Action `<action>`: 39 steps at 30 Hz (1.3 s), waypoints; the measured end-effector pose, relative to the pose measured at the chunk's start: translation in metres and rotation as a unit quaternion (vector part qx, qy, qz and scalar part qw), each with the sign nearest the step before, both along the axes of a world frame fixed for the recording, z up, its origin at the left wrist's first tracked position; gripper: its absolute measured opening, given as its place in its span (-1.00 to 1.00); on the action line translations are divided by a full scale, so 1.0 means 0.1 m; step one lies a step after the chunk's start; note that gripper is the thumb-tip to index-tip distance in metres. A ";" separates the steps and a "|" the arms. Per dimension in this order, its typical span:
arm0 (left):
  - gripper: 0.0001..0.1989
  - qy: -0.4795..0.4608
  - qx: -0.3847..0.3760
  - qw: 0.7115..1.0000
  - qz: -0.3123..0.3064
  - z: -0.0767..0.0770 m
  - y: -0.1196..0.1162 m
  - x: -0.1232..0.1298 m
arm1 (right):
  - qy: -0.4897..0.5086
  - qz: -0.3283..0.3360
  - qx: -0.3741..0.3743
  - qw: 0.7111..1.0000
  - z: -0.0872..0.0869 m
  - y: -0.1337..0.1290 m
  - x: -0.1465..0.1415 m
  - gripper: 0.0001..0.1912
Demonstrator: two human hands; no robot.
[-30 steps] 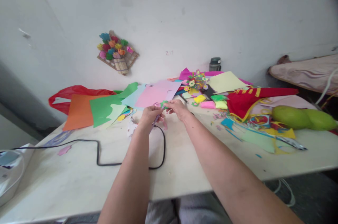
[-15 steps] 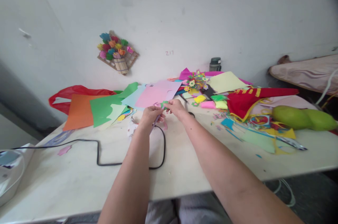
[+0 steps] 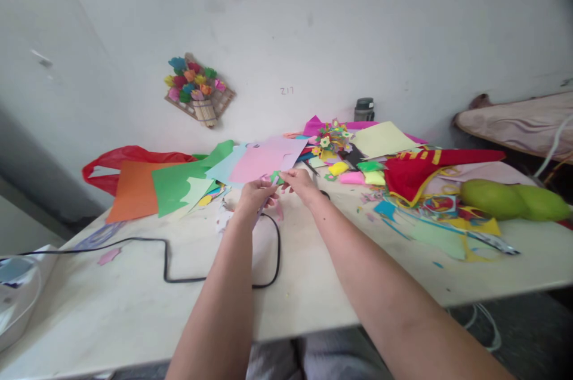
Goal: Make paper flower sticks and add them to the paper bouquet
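Note:
Close together over the middle of the white table point(image 3: 304, 272), my two hands meet around small craft pieces. My left hand point(image 3: 256, 195) is closed on a thin purple strip point(image 3: 260, 209) that slants down below its fingers. My right hand point(image 3: 296, 182) pinches a small green paper piece point(image 3: 276, 177) at its fingertips. The strip's upper end touches or nearly touches the green piece. Pink paper point(image 3: 280, 210) hangs or lies just beneath my hands, partly hidden. A white crumpled item point(image 3: 222, 216) lies left of my left wrist.
Orange point(image 3: 134, 189) and green sheets point(image 3: 172, 186) lie left, pink sheets point(image 3: 259, 159) behind my hands. A black cable point(image 3: 188, 278) loops near my left forearm. Right are a paper flower bunch point(image 3: 333, 138), clay packets point(image 3: 353, 178), red cloth point(image 3: 409, 174), green fruits point(image 3: 492, 198) and scraps.
The purple strip's upper end now shows nearer the green piece, and the fingers have shifted slightly. Both hands otherwise stay in place.

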State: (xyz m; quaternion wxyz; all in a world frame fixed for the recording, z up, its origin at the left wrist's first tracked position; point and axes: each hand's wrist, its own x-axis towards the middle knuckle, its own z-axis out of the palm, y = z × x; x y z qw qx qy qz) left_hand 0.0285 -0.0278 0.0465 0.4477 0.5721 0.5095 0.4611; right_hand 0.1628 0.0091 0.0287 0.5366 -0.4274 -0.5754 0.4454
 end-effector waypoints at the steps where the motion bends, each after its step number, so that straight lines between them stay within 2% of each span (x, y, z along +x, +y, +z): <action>1: -0.74 0.018 0.005 1.000 0.012 0.00 0.01 0.01 | -0.015 -0.010 0.002 1.000 0.00 0.00 0.00 -0.84; 3: -0.72 0.082 0.023 0.995 0.046 -0.02 0.03 0.01 | -0.047 -0.034 0.010 0.998 0.00 0.01 -0.01 -0.82; 6: -0.79 0.201 0.063 0.973 0.093 -0.05 0.09 0.00 | -0.093 -0.065 0.032 0.993 0.01 0.01 -0.03 -0.79; 9: -0.87 0.248 0.092 0.958 0.108 -0.06 0.11 0.00 | -0.089 -0.064 0.045 0.993 0.02 -0.02 -0.03 -0.75; 12: -0.86 0.201 0.074 0.972 0.094 -0.04 0.10 0.01 | -0.043 -0.052 0.023 0.997 0.04 -0.05 -0.02 -0.68; 16: -0.79 0.070 0.050 0.995 0.056 0.00 0.04 0.02 | -0.009 -0.062 0.016 0.998 0.05 -0.06 -0.01 -0.70; 19: -0.71 -0.015 0.039 0.999 0.020 0.04 -0.01 0.02 | 0.003 -0.065 0.020 0.998 0.07 -0.07 -0.01 -0.76; 21: -0.68 -0.052 0.021 0.998 -0.001 0.05 -0.03 0.01 | 0.009 -0.063 0.022 0.998 0.08 -0.08 -0.01 -0.72; 25: -0.65 -0.094 -0.004 0.995 -0.022 0.04 -0.01 -0.02 | -0.034 -0.046 0.047 0.997 0.07 -0.06 -0.02 -0.59; 28: -0.66 -0.113 -0.010 0.993 -0.039 0.02 0.02 -0.04 | -0.064 -0.032 0.085 0.994 0.00 -0.01 -0.04 -0.60; 32: -0.67 -0.129 -0.014 0.990 -0.053 0.01 0.02 -0.06 | -0.054 -0.014 0.123 0.991 -0.05 0.04 -0.06 -0.66; 36: -0.67 -0.160 -0.009 0.986 -0.053 0.02 0.02 -0.06 | -0.004 0.014 0.078 0.997 0.01 -0.03 -0.07 -0.63; 39: -0.70 -0.204 0.033 0.978 -0.015 0.04 0.04 -0.06 | 0.022 0.012 0.022 0.999 0.08 -0.09 -0.08 -0.58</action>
